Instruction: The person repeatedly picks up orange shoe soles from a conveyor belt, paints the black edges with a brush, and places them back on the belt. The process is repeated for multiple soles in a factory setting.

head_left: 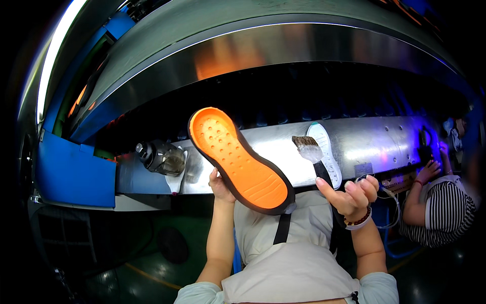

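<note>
My left hand (221, 187) grips the edge of a large shoe sole (238, 157), orange inside with a black rim, raised in front of the metal bench. Its thumb shows at the rim; the other fingers are hidden beneath. My right hand (354, 197) is palm up, its fingers half curled and apart, with nothing visible in it. Just beyond its fingertips is a brush (310, 151) with brown bristles and a black handle, over a white sole (326, 147) on the bench. One fingertip overlaps the handle's end; I cannot make out whether they touch.
A dark transparent bottle (162, 158) lies at the left of the metal bench (263, 139), beside another white sole (176, 180). Behind runs a conveyor (283, 45) with a metal side. A blue cabinet (73, 169) stands left. At right sits a person in a striped top (445, 213).
</note>
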Motion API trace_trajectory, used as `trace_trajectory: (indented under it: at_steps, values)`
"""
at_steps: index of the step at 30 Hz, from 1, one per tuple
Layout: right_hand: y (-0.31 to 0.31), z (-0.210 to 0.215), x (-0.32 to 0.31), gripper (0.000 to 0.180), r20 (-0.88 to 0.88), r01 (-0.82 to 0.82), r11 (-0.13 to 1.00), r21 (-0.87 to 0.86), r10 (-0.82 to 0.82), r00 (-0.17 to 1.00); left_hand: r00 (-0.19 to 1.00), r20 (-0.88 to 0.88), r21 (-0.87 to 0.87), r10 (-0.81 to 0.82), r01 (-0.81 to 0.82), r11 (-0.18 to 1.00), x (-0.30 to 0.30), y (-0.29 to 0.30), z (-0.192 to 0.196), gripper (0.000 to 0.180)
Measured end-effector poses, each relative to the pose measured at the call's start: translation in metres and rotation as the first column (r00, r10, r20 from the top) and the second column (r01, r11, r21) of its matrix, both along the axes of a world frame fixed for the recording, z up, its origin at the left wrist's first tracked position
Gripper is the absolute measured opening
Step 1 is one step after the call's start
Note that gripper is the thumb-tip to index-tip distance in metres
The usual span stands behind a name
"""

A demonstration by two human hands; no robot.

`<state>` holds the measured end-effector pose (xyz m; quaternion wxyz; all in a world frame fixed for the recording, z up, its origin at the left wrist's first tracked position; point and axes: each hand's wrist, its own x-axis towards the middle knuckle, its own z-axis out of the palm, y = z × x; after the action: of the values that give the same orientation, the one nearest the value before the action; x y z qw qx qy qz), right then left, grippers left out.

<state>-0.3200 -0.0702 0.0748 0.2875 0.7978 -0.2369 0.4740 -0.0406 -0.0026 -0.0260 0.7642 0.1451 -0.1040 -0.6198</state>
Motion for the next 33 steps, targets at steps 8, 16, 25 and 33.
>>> trace_trajectory:
  at_steps: [8, 16, 25, 33]
  values:
    - [-0.005, 0.006, 0.005, 0.022, -0.013, -0.212, 0.972, 0.101, 0.215, 0.977, 0.975, -0.037, -0.148, -0.219, 0.211, 0.966, -0.030, -0.023, 0.007, 0.074]
    - [-0.037, 0.014, 0.043, 0.019, 0.693, -0.697, -0.065, 0.714, 0.209, 0.690, 0.953, -0.095, -0.217, -0.287, 0.262, 0.940, -0.078, -0.033, 0.031, 0.080]
    - [-0.076, 0.008, 0.060, 0.015, 0.798, -0.756, -0.324, 0.568, -0.008, 0.603, 0.943, 0.093, -0.026, -0.318, 0.322, 0.946, -0.090, -0.034, 0.027, 0.081]
    - [-0.080, 0.007, 0.064, 0.015, 0.775, -0.736, -0.307, 0.603, 0.006, 0.632, 0.957, 0.046, -0.022, -0.288, 0.289, 0.957, -0.094, -0.032, 0.024, 0.077]
